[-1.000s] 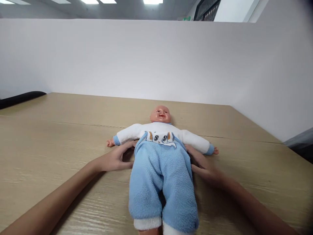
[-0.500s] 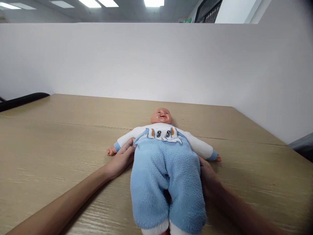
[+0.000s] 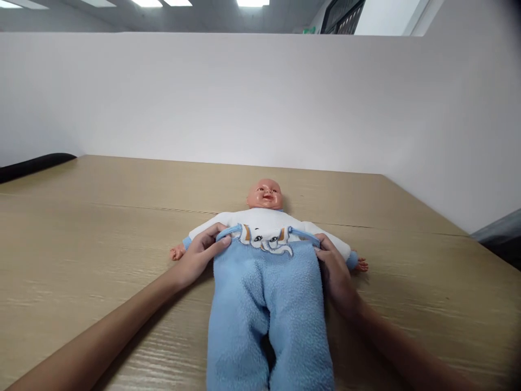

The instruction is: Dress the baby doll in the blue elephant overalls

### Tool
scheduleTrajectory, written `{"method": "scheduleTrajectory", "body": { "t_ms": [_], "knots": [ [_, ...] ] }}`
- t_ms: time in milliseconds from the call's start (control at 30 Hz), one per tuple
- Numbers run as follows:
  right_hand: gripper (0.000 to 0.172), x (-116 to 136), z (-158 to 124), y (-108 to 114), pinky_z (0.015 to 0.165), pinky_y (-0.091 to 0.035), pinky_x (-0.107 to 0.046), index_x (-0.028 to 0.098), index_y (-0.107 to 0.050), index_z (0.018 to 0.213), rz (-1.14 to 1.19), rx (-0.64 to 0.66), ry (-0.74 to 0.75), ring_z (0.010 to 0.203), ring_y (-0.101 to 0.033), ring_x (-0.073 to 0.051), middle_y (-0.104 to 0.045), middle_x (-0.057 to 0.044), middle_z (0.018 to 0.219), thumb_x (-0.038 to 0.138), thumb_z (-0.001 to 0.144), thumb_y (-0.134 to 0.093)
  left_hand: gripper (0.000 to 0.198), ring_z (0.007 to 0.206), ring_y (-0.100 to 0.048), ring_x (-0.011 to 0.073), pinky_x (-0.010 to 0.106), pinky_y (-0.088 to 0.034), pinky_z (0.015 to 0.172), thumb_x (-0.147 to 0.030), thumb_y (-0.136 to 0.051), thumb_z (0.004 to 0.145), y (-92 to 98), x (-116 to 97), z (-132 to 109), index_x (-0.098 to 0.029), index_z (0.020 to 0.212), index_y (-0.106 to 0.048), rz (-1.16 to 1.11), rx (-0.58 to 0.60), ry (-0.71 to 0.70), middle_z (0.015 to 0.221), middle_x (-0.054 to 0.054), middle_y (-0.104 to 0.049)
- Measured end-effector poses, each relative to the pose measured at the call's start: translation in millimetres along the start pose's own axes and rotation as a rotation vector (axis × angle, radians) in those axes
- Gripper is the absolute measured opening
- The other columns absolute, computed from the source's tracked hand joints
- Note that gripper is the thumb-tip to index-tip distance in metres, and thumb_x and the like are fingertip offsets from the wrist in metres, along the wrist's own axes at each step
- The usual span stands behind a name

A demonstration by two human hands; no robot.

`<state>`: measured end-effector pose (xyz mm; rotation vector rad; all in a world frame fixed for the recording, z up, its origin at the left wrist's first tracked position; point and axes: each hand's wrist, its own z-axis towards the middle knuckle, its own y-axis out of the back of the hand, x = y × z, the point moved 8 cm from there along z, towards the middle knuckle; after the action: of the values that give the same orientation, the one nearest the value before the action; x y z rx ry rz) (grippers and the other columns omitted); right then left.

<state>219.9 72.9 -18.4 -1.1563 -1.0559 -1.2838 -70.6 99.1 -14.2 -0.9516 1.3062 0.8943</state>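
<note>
A baby doll (image 3: 265, 194) lies face up, its head toward the wall and its arms spread. It wears a white long-sleeved top (image 3: 271, 217) and fluffy blue overalls (image 3: 271, 293) with an embroidered animal face on the bib. My left hand (image 3: 203, 252) pinches the overalls' blue strap edge at the doll's left-of-picture side, thumb on top. On the opposite side, my right hand (image 3: 334, 269) has its fingers closed on the other end of the blue strap edge. The lower ends of the legs are cut off by the frame.
The doll rests on a wooden table (image 3: 101, 233) with a seam across it. A pale partition wall (image 3: 244, 98) rises behind. A black curved object (image 3: 38, 165) stands at the left edge, and a dark grey object (image 3: 502, 239) at the right.
Both hands now hold the strap edges, and the bib has shifted down toward me. My right hand has come up into view from beside the overalls. The view has moved slightly.
</note>
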Motion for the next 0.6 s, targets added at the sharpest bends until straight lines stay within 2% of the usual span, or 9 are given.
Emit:
{"method": "scheduleTrajectory", "body": {
  "t_ms": [133, 233, 333, 433, 533, 600],
  "knots": [
    [0.015, -7.6, 8.0, 6.3, 0.084, -0.047, -0.033, 0.028, -0.064, 0.094, 0.004, 0.003, -0.04, 0.085, -0.057, -0.023, -0.065, 0.003, 0.086, 0.043, 0.098, -0.061, 0.041, 0.086, -0.05, 0.0176, 0.029, -0.041, 0.079, -0.063, -0.063, 0.103, -2.4, -9.9, 3.1, -0.022, 0.107, -0.062, 0.206, -0.065, -0.034, 0.095, 0.0, -0.057],
    [0.023, -9.2, 9.8, 4.9, 0.089, -0.05, -0.036, 0.027, -0.067, 0.094, -0.199, 0.089, -0.053, 0.092, -0.061, -0.026, -0.069, 0.001, 0.09, 0.05, 0.097, -0.067, 0.041, 0.094, -0.052, 0.0209, 0.032, -0.042, 0.089, -0.062, -0.053, 0.107, 0.9, -12.6, 2.3, -0.022, 0.106, -0.062, 0.468, -0.046, -0.085, 0.099, 0.002, -0.059],
    [0.03, -2.8, 6.3, 2.3, 0.098, -0.051, -0.042, 0.026, -0.07, 0.088, -0.375, 0.121, 0.012, 0.098, -0.063, -0.029, -0.073, -0.002, 0.092, 0.055, 0.097, -0.069, 0.042, 0.089, -0.05, 0.0224, 0.034, -0.043, 0.086, -0.063, -0.053, 0.106, 6.9, -12.2, -1.2, -0.022, 0.099, -0.062, 0.619, -0.01, -0.106, 0.093, 0.002, -0.059],
    [0.034, -10.9, 1.5, 0.7, 0.118, -0.047, -0.049, 0.028, -0.077, 0.102, -0.248, 0.072, -0.072, 0.115, -0.067, -0.032, -0.08, -0.004, 0.109, 0.06, 0.095, -0.072, 0.044, 0.095, -0.056, 0.0253, 0.035, -0.047, 0.089, -0.067, -0.058, 0.102, 10.3, -5.1, -2.9, -0.023, 0.098, -0.065, 0.485, -0.041, -0.03, 0.095, 0.003, -0.064],
    [0.044, -34.0, -3.7, 0.8, 0.128, -0.042, -0.05, 0.031, -0.079, 0.12, 0.056, -0.036, -0.257, 0.133, -0.067, -0.033, -0.081, -0.003, 0.128, 0.063, 0.089, -0.079, 0.047, 0.125, -0.061, 0.0327, 0.039, -0.048, 0.11, -0.069, -0.067, 0.096, 6.3, 10.4, -2.6, -0.025, 0.112, -0.071, 0.195, -0.138, 0.055, 0.12, 0.007, -0.073],
    [0.046, -43.3, -5.7, -1.8, 0.129, -0.043, -0.049, 0.032, -0.079, 0.126, 0.197, -0.053, -0.301, 0.138, -0.066, -0.031, -0.08, -0.002, 0.135, 0.062, 0.091, -0.078, 0.052, 0.14, -0.057, 0.0348, 0.041, -0.044, 0.12, -0.069, -0.068, 0.095, -1.9, 22.8, -1.7, -0.026, 0.124, -0.071, 0.023, -0.168, 0.081, 0.138, 0.009, -0.072]
  ]
}}
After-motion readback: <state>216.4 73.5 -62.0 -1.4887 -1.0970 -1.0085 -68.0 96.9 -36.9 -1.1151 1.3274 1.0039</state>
